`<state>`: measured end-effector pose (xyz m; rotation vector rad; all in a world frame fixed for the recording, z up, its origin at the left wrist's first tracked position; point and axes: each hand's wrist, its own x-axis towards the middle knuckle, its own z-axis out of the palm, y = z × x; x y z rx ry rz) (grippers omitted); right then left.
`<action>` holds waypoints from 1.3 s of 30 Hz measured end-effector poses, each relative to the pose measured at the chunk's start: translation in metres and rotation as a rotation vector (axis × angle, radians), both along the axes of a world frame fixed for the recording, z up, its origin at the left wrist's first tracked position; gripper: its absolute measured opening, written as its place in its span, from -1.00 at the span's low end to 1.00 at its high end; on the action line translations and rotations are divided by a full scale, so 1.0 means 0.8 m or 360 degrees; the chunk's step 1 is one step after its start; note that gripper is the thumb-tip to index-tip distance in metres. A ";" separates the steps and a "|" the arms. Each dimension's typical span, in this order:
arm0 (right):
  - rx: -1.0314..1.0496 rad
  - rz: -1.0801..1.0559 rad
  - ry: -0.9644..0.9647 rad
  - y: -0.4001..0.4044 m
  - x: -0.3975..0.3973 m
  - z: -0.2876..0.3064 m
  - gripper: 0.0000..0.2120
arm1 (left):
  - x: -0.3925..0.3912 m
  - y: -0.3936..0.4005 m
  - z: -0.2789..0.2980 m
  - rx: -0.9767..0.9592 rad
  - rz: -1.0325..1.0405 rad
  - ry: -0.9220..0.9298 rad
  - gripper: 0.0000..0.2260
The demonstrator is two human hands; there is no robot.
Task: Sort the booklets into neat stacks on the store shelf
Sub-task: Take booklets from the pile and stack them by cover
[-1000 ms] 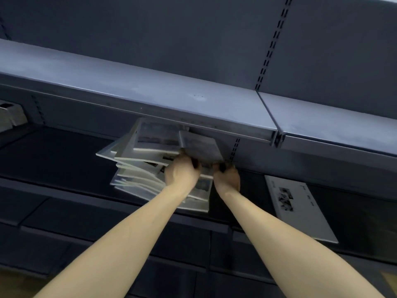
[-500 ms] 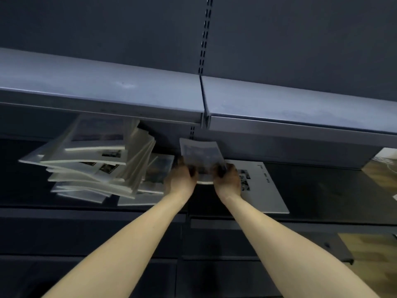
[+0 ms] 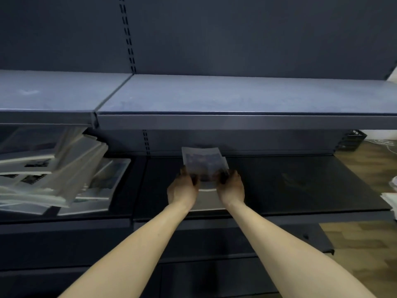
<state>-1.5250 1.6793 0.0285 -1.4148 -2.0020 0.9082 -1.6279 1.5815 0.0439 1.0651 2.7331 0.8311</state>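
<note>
A small booklet (image 3: 203,161) with a bluish picture cover is held over the dark lower shelf (image 3: 300,186). My left hand (image 3: 182,189) grips its near left edge and my right hand (image 3: 232,188) grips its near right edge. Directly beneath it a larger pale booklet (image 3: 207,198) lies flat on the shelf, mostly hidden by my hands. To the left, a messy pile of booklets (image 3: 53,173) leans and fans out on the neighbouring shelf section.
A grey upper shelf (image 3: 214,104) overhangs the work area, with a slotted upright (image 3: 129,39) on the back panel. Wooden floor (image 3: 365,168), a black crate (image 3: 350,139) and white papers (image 3: 391,196) show at the right.
Both hands carried the small booklet rightward, off the messy pile and over the flat pale booklet. The view swung right, so the pile now sits at the far left.
</note>
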 end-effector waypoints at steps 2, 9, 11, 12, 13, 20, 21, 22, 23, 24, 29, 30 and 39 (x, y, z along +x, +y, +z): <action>-0.0010 -0.0040 -0.0018 0.016 0.026 -0.005 -0.55 | 0.025 0.020 -0.008 -0.0002 -0.0020 -0.0007 -0.58; -0.0120 -0.0065 -0.0053 0.069 0.107 -0.031 -0.46 | 0.105 0.079 -0.036 -0.0090 -0.0012 -0.0013 -0.54; -0.0154 -0.0049 -0.0043 0.080 0.126 -0.039 -0.44 | 0.123 0.093 -0.044 -0.0079 -0.0045 -0.0049 -0.56; -0.0185 -0.0058 -0.0025 0.085 0.135 -0.042 -0.43 | 0.131 0.099 -0.047 -0.0087 -0.0053 -0.0065 -0.57; -0.0214 -0.0071 -0.0004 0.090 0.142 -0.045 -0.44 | 0.138 0.106 -0.049 -0.0103 -0.0056 -0.0075 -0.57; -0.0265 -0.0113 -0.0020 0.120 0.175 -0.053 -0.46 | 0.172 0.141 -0.067 -0.0136 -0.0086 -0.0020 -0.60; -0.0246 -0.0112 -0.0035 0.124 0.178 -0.054 -0.45 | 0.174 0.145 -0.070 -0.0144 -0.0095 -0.0020 -0.60; -0.0221 -0.0113 -0.0045 0.128 0.180 -0.054 -0.44 | 0.176 0.149 -0.072 -0.0157 -0.0105 -0.0011 -0.59; -0.0200 -0.0115 -0.0051 0.131 0.182 -0.056 -0.45 | 0.177 0.153 -0.075 -0.0173 -0.0117 0.0010 -0.59; -0.0181 -0.0118 -0.0056 0.133 0.183 -0.057 -0.47 | 0.178 0.157 -0.079 -0.0188 -0.0133 0.0030 -0.59; -0.0060 -0.0127 -0.0085 0.146 0.187 -0.066 -0.60 | 0.182 0.175 -0.088 -0.0242 -0.0173 0.0092 -0.61; -0.0036 -0.0131 -0.0101 0.149 0.188 -0.067 -0.62 | 0.183 0.178 -0.089 -0.0256 -0.0185 0.0106 -0.61; 0.0257 -0.0164 -0.0324 0.160 0.200 -0.090 -0.51 | 0.189 0.204 -0.093 -0.0332 -0.0241 0.0119 -0.55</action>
